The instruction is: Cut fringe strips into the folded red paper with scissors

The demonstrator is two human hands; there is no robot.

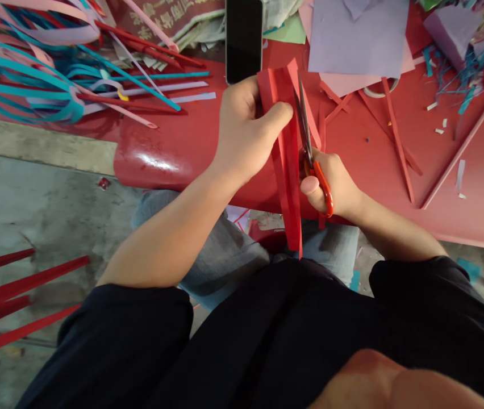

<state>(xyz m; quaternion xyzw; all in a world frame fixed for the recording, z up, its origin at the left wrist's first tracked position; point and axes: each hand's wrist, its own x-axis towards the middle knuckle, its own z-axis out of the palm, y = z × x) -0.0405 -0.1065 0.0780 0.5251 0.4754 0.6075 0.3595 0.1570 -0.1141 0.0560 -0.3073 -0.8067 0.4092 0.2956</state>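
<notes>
Pinching the folded red paper [288, 187] at centre frame, my left hand [246, 136] grips its upper part so it hangs taut over my lap. My right hand [339, 184] grasps the orange-handled scissors [305, 130], blades running up its right side to slice a strip. Beyond, the red surface [174, 153] holds a black phone [244, 40] at top centre and teal strips [33, 85] upper left, lying clear of the cutting.

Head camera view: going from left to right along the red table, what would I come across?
Tangle of teal and pink paper strips → left hand → folded red paper that it pinches → scissors → right hand holding them → long pink strip lying on the red table.
</notes>
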